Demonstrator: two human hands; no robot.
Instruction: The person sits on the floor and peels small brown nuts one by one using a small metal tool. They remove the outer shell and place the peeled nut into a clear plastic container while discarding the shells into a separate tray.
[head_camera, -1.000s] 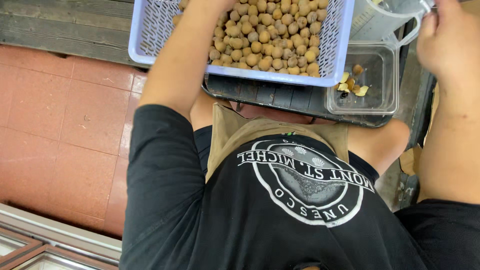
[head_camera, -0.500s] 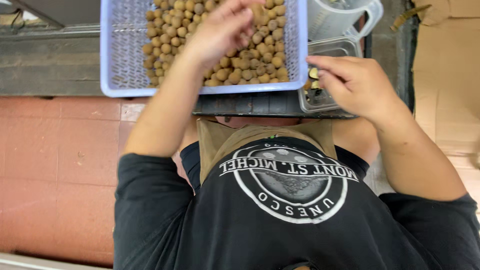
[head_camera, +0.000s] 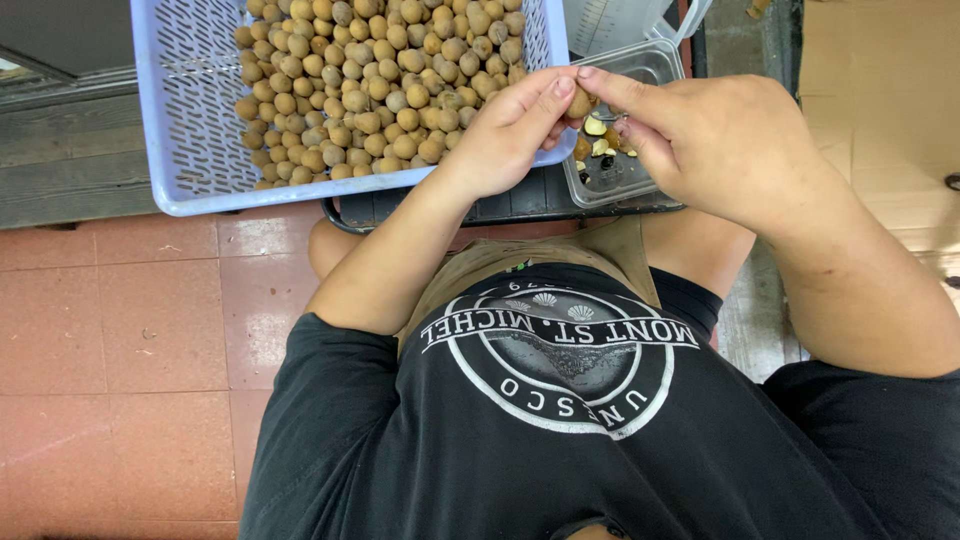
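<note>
Closest to the camera it's just the person's black t-shirt (head_camera: 560, 420) with a round white graphic on the chest, and under it a bit of tan apron or shorts over the lap, with red floor tiles (head_camera: 120, 340) off to the left side. Moving out from there, both forearms come up and meet in the middle: the left hand (head_camera: 510, 135) and the right hand (head_camera: 725, 135) are pinched together around one small round brown fruit (head_camera: 580, 102), so it's sitting right between the fingertips of both hands, fingers narrow and curled in on it, thumbs and index fingers doing the gripping. Can't really tell if the shell is cracked open or not, the fingers cover most of it. Right underneath the hands there's a clear plastic tub (head_camera: 650, 65) with a few peeled bits and shell scraps in the bottom. Just left of that, and touching the left hand's side, is a blue perforated plastic basket (head_camera: 185, 110) piled with loads of the same brown fruits (head_camera: 380, 80). Both containers rest on a dark crate-like surface (head_camera: 520, 205), and farthest out there's a clear jug (head_camera: 620, 20) at the top edge
</note>
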